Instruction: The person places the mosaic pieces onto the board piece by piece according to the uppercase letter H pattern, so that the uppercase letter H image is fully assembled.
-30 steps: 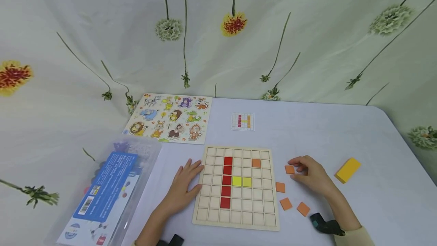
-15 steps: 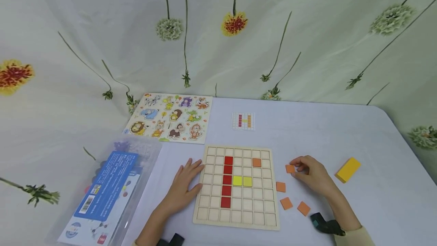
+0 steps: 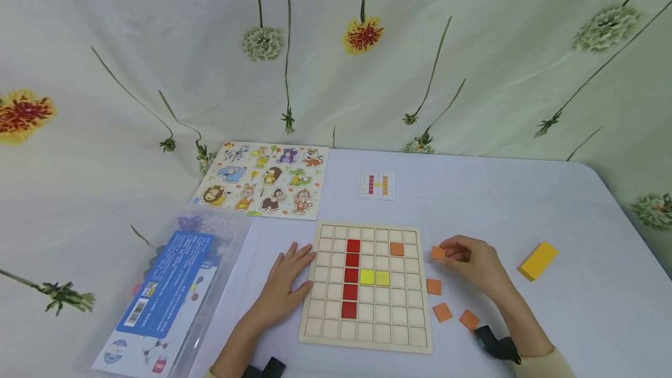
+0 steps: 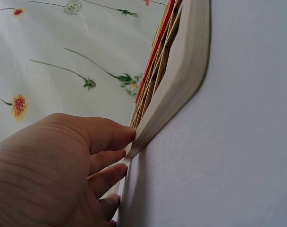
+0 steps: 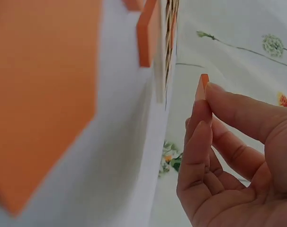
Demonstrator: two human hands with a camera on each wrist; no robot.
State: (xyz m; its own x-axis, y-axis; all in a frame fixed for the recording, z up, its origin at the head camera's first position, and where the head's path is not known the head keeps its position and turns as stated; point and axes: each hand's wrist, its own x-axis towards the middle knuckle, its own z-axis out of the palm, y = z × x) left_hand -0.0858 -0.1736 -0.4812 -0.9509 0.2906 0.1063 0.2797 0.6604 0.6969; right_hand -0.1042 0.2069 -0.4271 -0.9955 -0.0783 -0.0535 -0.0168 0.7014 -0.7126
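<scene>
A wooden grid board (image 3: 366,338) lies mid-table. In it sit a column of red square tiles (image 3: 350,276), two yellow tiles (image 3: 375,277) and an orange tile (image 3: 396,249). My right hand (image 3: 475,261) pinches another orange tile (image 3: 438,252) between thumb and fingers, just right of the board; the right wrist view shows this pinched tile (image 5: 202,87) edge-on, off the table. My left hand (image 3: 286,284) lies with fingers spread, fingertips touching the board's left edge. Up close in the left wrist view, the thumb of this hand (image 4: 63,165) is against the board's side (image 4: 181,71).
Loose orange tiles (image 3: 443,312) lie right of the board. Farther right is a yellow block (image 3: 538,261). A small pattern card (image 3: 375,185) lies behind the board. At the left are an animal puzzle board (image 3: 262,179) and a clear plastic case (image 3: 220,261) with a blue label.
The right hand has lifted the orange tile from the table and carried it slightly left, toward the board. The left hand has stayed at the board's edge.
</scene>
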